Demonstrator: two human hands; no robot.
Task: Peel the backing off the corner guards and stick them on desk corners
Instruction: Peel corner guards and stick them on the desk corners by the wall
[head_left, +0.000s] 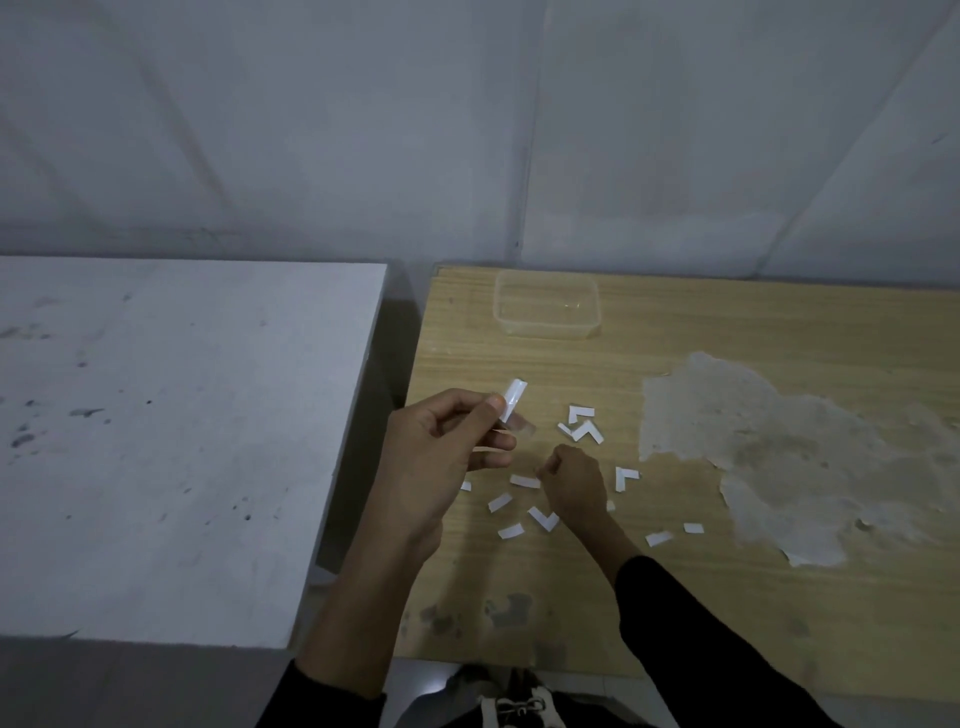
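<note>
A white table (171, 441) fills the nine o'clock side of the view, and a wooden desk (675, 597) the three o'clock side, a dark gap being left between them. A large worn patch (779, 447), where the veneer is gone, is seen at three o'clock from the hands. A clear plastic container (545, 335) is set at twelve o'clock from them, near the desk's far left corner, presumably as the store for guards; nothing can be made out inside it.

The left hand (441, 452) is raised over the desk's left edge. A corner guard (513, 400) is pinched between its thumb and fingers, the white-backed end pointing to one o'clock and a clear part showing just below, so that the backing is offered up for peeling.

The right hand (576, 483) is lowered at four o'clock from the left, fingers curled; whether anything is pinched in it cannot be told.

White backing scraps (587, 430) are scattered round the right hand from one o'clock to eight o'clock, evidently dropped where peeled. Several guards are judged already stripped.
</note>
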